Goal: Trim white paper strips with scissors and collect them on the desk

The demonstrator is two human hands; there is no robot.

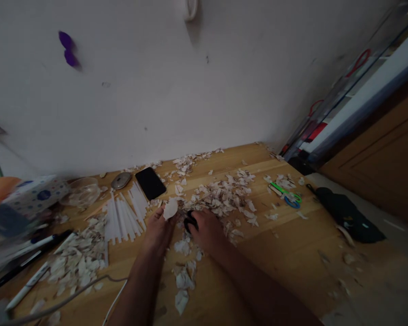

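Paper scrap (170,209), white, was pinched by the left hand (159,231) near the middle of the littered table (285,244). Right hand (208,232), at its 3 o'clock, gripped a black-handled tool (190,222). Phone (150,183) lay at 11 o'clock.

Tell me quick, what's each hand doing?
Left hand: shut on a white, curved paper scrap.
Right hand: shut on a small black rounded thing, too dark to identify.

No text, brand or number can be read. Print on the patterned box (37,194), left of the phone (150,183), is blurred. Markings on the pens (30,284), further left of it, are too small.
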